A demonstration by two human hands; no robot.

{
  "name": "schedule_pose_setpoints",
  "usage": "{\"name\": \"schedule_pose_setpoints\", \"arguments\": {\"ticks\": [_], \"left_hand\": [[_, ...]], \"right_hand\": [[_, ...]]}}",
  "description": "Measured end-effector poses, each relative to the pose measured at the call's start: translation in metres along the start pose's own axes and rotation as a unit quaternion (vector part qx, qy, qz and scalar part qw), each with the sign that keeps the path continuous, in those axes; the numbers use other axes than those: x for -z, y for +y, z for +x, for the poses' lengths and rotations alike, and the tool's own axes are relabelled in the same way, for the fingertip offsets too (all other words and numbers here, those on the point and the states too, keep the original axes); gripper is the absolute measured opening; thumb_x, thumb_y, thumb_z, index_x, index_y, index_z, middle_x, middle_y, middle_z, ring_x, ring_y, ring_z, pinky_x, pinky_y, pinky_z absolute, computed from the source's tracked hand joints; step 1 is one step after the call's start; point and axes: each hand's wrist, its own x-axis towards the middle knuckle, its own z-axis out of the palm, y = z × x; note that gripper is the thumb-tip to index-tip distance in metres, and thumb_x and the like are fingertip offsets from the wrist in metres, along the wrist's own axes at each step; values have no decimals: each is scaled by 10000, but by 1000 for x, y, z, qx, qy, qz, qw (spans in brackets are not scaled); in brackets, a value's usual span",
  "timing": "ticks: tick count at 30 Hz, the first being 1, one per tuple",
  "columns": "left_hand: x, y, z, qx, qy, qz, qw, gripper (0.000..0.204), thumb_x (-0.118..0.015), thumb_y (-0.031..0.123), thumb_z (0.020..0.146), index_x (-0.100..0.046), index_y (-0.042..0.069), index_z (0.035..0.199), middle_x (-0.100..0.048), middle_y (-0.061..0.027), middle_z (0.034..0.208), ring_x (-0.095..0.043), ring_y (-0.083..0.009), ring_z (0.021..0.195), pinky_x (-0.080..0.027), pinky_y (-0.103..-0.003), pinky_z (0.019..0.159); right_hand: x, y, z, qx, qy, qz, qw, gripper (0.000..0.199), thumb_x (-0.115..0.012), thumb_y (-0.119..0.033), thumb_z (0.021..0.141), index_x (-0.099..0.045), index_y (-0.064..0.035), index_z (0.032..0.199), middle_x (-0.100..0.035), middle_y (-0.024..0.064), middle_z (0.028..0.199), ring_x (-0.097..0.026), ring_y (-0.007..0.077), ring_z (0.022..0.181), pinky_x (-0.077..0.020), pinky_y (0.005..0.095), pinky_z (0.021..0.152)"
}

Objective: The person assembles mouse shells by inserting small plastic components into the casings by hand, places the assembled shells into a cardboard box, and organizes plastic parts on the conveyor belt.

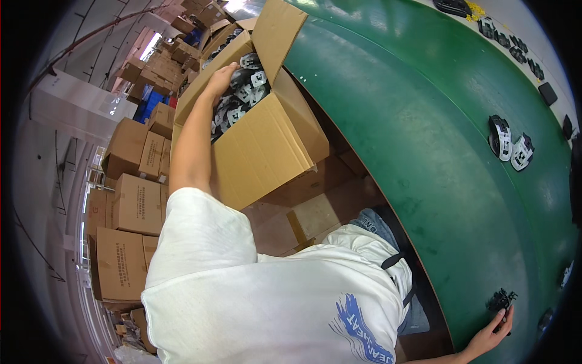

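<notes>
My left hand [223,79] reaches into an open cardboard box [257,151] full of black and white moulded plastic parts [242,94]. It lies over the parts along the box's left side; its fingers are mostly hidden, so I cannot see whether it grips one. Far off at the lower right, my right hand [494,333] is closed on a small black plastic part [500,299] with thin prongs, at the green table [388,121]. Two black and white plastic parts [511,144] lie side by side farther up the tabletop.
Stacked cardboard boxes [138,203] stand on the left. An upright flap [276,36] rises from the open box beside the table edge. More black parts [503,36] line a pale strip along the table's far side. Another carton [315,215] sits below, between me and the table.
</notes>
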Motion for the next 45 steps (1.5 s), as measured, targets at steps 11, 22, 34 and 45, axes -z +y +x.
{"name": "schedule_pose_setpoints", "arguments": {"ticks": [11,22,34,45], "left_hand": [[-23,6,-84,-122,-21,31,992,345,-765,236,927,-670,86,1222,-649,-93,1103,-680,-216,1058,-530,-351,953],[-157,241,-278,-492,-11,-141,859,165,-648,-8,978,-742,37,1107,-712,-43,908,-647,-134,795,-525,-291,736],[-515,386,-267,-400,-71,-67,911,890,-703,728,890,-569,78,1482,-469,-309,1509,-512,-459,1376,-425,-534,1161],[-540,396,-229,-360,-218,-52,906,678,-710,553,906,-662,140,1441,-602,-252,1447,-595,-421,1328,-469,-514,1117]], "right_hand": [[-2,-19,7,6,-3,7,1000,372,-642,-256,1105,-696,-6,1374,-701,130,1320,-656,227,1156,-502,351,1005],[-17,-13,-8,-48,157,136,977,288,-708,-121,1054,-704,14,1309,-696,69,1151,-645,147,1011,-526,297,928],[8,-27,-21,5,220,-2,975,221,-748,-2,914,-738,-46,1130,-717,125,1165,-687,295,1064,-545,389,961],[25,-29,-53,-117,182,17,976,313,-745,-118,953,-730,-69,1261,-704,99,1225,-639,285,1167,-496,405,1043]]}}
